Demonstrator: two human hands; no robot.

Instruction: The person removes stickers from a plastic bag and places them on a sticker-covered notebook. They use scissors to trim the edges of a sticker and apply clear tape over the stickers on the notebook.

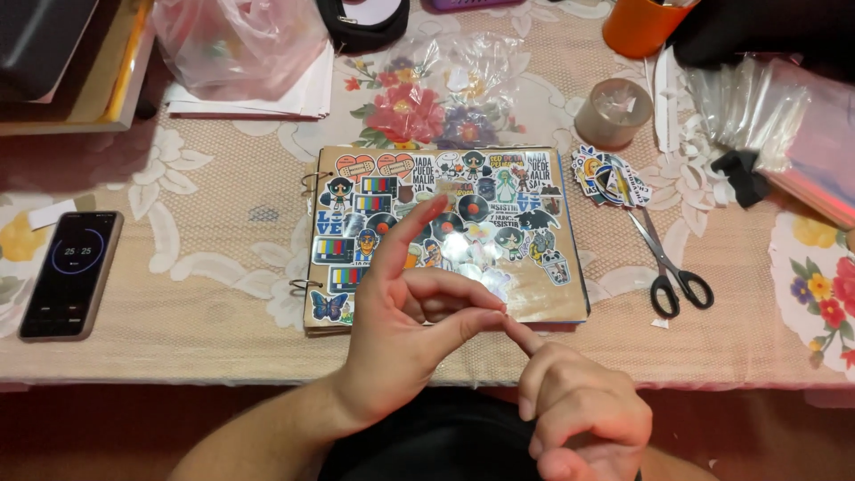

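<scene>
Lace-covered counter (196, 267): left hand (401, 330) and right hand (579, 410) pinch fingertips together, grasping nothing visible, over sticker-filled binder (525, 294); orange cup (637, 27) at one o'clock.

Sticker album under my hands

The album (445, 233) lies flat on the worktop (205, 267), ring-bound along its left edge, its brown page crowded with colourful stickers. My left hand (401, 330) hovers over its lower part, thumb and fingers pinched, forefinger up; my right hand (579, 410) touches a fingertip to that pinch, just at the near edge.
</scene>
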